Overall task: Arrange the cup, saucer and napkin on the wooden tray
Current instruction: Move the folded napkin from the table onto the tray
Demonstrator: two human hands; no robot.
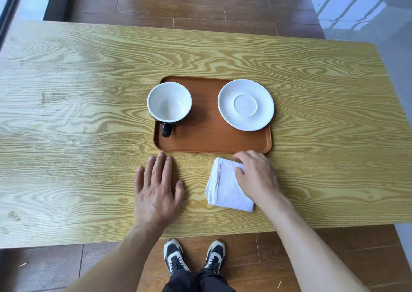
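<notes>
A brown wooden tray [209, 135] lies at the middle of the table. On its left part stands a cup [169, 101], white inside and black outside, its black handle pointing toward me. A white saucer [245, 104] rests on the tray's right part, its edge reaching over the tray rim. A folded white napkin [225, 187] lies on the table just in front of the tray's near right corner. My right hand [256, 175] rests on the napkin's far right corner, fingers curled onto the cloth. My left hand [157, 187] lies flat on the table, fingers spread, left of the napkin.
The light wood-grain table [78, 113] stretches wide to the left and right of the tray. Its near edge runs just above my shoes [194, 256] on the brown floor. A glass wall stands at the far right.
</notes>
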